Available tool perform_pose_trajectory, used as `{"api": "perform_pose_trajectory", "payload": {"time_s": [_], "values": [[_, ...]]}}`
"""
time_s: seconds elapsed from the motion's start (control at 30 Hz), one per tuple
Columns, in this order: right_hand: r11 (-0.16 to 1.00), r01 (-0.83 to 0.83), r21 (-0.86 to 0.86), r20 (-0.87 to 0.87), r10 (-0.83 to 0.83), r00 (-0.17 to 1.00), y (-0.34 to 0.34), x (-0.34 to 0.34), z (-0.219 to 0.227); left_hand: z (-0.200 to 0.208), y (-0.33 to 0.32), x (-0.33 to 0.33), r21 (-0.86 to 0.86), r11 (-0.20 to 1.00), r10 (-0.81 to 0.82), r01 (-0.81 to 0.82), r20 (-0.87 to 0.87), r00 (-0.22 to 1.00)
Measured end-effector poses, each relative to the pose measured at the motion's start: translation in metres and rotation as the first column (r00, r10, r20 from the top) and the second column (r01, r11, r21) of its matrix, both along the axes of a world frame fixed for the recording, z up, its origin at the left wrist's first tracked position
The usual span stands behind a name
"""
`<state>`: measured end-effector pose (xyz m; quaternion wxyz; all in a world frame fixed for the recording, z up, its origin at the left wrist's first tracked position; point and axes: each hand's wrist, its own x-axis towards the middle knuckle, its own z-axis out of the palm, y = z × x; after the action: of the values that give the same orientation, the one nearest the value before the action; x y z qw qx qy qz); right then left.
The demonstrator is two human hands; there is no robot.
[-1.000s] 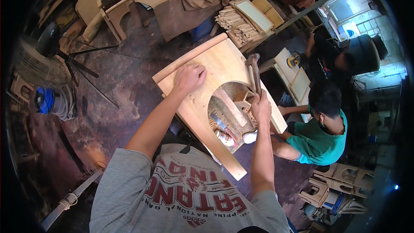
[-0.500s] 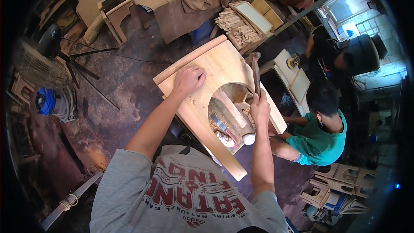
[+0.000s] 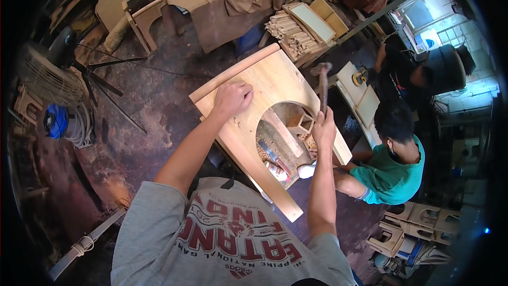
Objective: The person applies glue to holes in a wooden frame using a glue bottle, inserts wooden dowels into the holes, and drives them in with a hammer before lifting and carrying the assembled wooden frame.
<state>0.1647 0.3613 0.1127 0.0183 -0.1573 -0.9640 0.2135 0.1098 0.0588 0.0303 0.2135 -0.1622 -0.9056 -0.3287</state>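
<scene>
You are working over a pale wooden panel point(image 3: 264, 77), which is lying slantwise in front of your body. Its broad face is looking smooth and faintly grained, and a deep arch is opening through it between two straight legs. A rounded rail point(image 3: 233, 73) is running along the panel's far left end, showing a warmer, pinker wood.

Your left hand point(image 3: 234, 99) is resting on the panel's face, close to the rail, with its fingers curling inward; I cannot tell how tightly they are closing or whether anything is sitting inside them. Your right hand point(image 3: 324, 132) is wrapping firmly around the slim handle of a hammer point(image 3: 323, 87) over the panel's right leg. The hammer's dark, rough-looking head is pointing away from you, just beyond the panel's right edge.

A few curled shavings point(image 3: 236, 122) are lying on the panel, below your left hand. Through the panel's arch, a flat wooden strip point(image 3: 283, 133), an open-ended wooden box point(image 3: 300, 123), a flat-bladed tool point(image 3: 270, 153) and a white bottle point(image 3: 276, 171) with a printed label are showing. Beyond the panel, squared sticks point(image 3: 293, 37) are lying stacked, and to the panel's right a person in a green shirt point(image 3: 394, 175) is sitting.
</scene>
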Motion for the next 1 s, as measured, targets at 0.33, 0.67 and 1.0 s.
{"api": "perform_pose_trajectory", "payload": {"time_s": [0.33,0.67,1.0], "values": [[0.994,0.012,0.109,0.084,-0.021,0.996,0.0,0.01,-0.02,0.002,0.004,0.003,-0.043,0.999,-0.005,0.006,0.022,1.0],[0.992,0.03,-0.121,-0.256,-0.061,0.965,-0.016,0.008,0.004,0.005,0.002,0.003,-0.04,0.999,-0.007,0.007,0.006,1.0],[0.992,0.051,-0.114,-0.191,-0.072,0.979,-0.028,0.0,-0.02,0.003,0.003,0.002,-0.03,0.999,-0.013,0.013,0.005,1.0]]}}
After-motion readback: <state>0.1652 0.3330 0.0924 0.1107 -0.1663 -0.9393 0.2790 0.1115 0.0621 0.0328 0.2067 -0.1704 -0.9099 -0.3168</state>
